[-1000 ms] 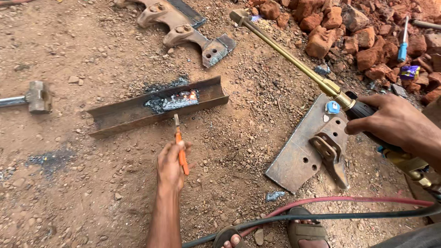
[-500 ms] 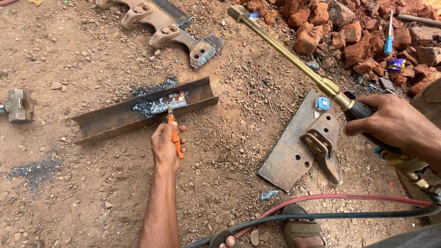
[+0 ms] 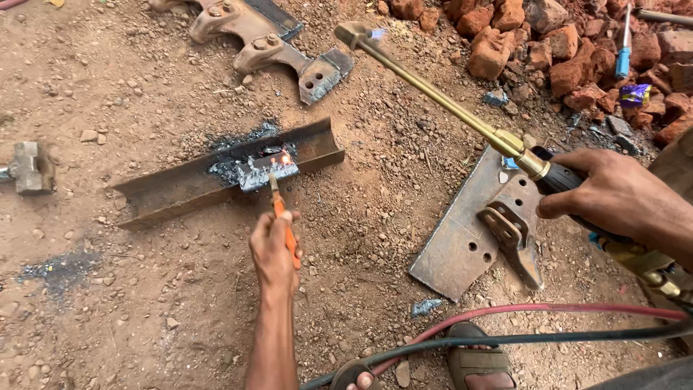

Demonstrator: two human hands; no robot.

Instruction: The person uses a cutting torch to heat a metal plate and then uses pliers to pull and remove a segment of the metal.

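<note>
At the bottom edge, two sandalled feet (image 3: 476,357) are cut off by the frame, and a red hose (image 3: 534,310) and a black hose (image 3: 505,339) run across the dirt just above them; where they end on the right is out of view.

The left hand (image 3: 273,249) is closed around an orange-handled pair of pliers (image 3: 283,220). Its metal tip touches a small grey, ash-covered piece of metal (image 3: 260,172) with a glowing orange spot, which lies inside a long rusty steel channel (image 3: 216,180) on the ground. Whether the tip grips that piece or only rests on it cannot be told.

To the right, the right hand (image 3: 613,195) is wrapped tight round the black grip of a long brass cutting torch (image 3: 447,108). The rear of the torch, with its brass fittings, is partly hidden under the wrist. The torch's bent nozzle is well apart from the channel, pointing at the ground farther off, and a small bluish flame shows at the tip.

Under the torch lies a flat rusty steel plate with a bolted bracket (image 3: 476,231). A small crumpled silvery scrap (image 3: 426,307) lies just beside its near corner.

At the left edge a grey hammer head (image 3: 32,167) is cut off by the frame. Farther away lie curved rusty cast-metal parts (image 3: 267,40), partly cropped at the top. At far right, among red broken bricks (image 3: 548,43), sit a blue-handled tool (image 3: 624,54) and a crumpled purple and yellow wrapper (image 3: 635,94), its print too small to make out.
</note>
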